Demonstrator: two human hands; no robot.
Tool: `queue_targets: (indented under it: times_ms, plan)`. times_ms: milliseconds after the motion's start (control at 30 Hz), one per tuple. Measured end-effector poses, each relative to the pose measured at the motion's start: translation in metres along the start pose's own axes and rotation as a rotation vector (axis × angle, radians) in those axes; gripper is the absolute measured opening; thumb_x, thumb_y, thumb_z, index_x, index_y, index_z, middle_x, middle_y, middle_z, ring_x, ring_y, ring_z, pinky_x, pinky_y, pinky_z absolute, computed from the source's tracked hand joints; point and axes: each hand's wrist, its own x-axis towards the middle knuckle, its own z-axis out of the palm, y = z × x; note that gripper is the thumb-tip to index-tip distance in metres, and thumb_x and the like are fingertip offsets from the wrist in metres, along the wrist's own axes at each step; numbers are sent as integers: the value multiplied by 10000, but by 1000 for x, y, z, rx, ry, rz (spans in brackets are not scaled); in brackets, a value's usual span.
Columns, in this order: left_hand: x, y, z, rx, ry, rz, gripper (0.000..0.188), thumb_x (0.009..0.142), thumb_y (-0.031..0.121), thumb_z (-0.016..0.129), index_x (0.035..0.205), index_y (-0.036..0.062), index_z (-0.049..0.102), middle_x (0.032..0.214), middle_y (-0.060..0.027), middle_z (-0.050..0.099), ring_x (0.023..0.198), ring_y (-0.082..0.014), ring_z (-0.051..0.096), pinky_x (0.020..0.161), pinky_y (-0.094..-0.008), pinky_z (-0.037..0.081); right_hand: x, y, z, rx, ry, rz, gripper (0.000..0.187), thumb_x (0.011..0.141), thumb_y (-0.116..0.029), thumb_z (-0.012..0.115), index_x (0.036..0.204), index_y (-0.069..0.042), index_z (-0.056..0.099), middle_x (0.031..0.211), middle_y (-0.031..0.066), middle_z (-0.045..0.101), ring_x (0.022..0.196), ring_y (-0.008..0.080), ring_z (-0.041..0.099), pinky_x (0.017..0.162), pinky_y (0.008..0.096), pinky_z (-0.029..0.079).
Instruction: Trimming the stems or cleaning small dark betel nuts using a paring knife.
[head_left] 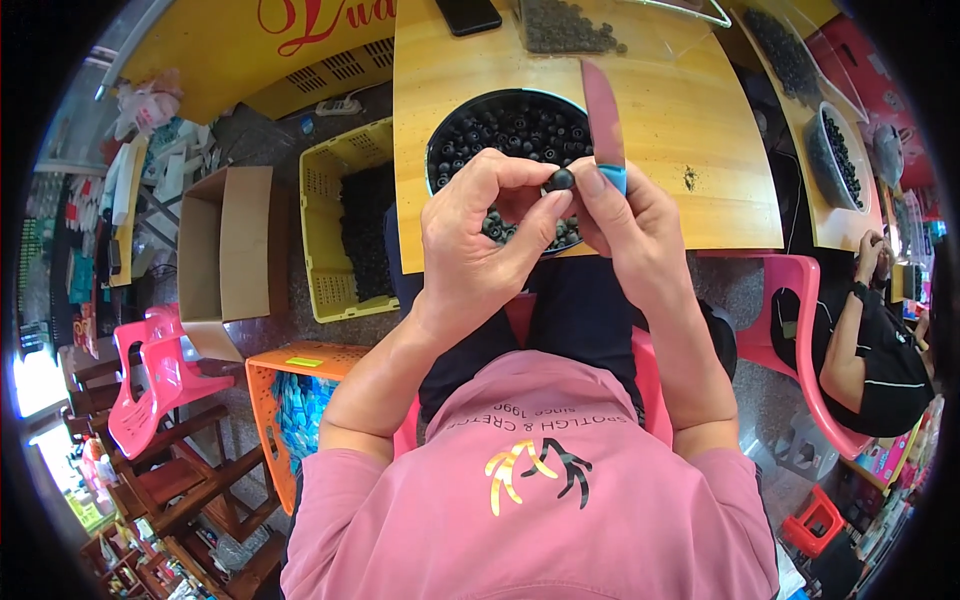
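Note:
My left hand pinches a small black ball-shaped piece between thumb and fingertips. My right hand is closed around the blue handle of a knife, whose pinkish-looking blade points away from me. The right thumb and fingertips also meet at the black piece, beside the left fingertips. Beneath both hands, at the near edge of the table, sits a round bowl full of similar black pieces, several showing holes. My hands hide part of the bowl.
On the wooden table lie a phone and a clear tray with small dark pieces. To the left stand a yellow crate, a cardboard box and an orange crate. Another person sits at right near a second bowl.

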Motion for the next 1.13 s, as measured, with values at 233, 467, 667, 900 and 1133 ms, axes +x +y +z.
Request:
queue_targets:
  times_ms: [233,467,667,900,1133]
  plan:
    - [3,-3,-1,-25,48,-44,135,801,12,716,913,17,640,759,-29,651,653,-74,608,592,-212,472,3,16,4,-630,136,-581,178,906,-96,632,1032,26,602,827,123,593,690,248,605,602,324,480]
    - [-1,-2,-2,-167,43,-160,135,828,33,714,931,10,629,808,-16,669,715,-55,617,627,-206,484,4,17,4,-827,138,-675,194,873,-46,641,1054,1,594,843,150,585,680,311,596,576,355,476]
    - [-3,1,-5,-444,-21,-361,153,869,26,682,987,-2,589,903,-33,658,801,-63,612,691,-210,505,2,15,5,-927,163,-706,261,850,25,629,1105,-24,602,863,138,612,725,300,612,615,339,480]
    - [-5,-2,-4,-638,-41,-398,137,890,14,653,996,-12,569,950,-62,653,820,-78,612,725,-223,520,4,15,3,-965,180,-706,312,824,70,619,1116,-39,606,857,128,615,733,294,616,617,342,483]
    - [-2,-1,-4,-627,-38,-412,126,900,22,638,1002,-7,570,955,-73,661,846,-86,615,735,-240,528,6,19,1,-956,155,-783,332,798,13,647,1120,-52,597,873,122,619,695,285,626,567,361,495]
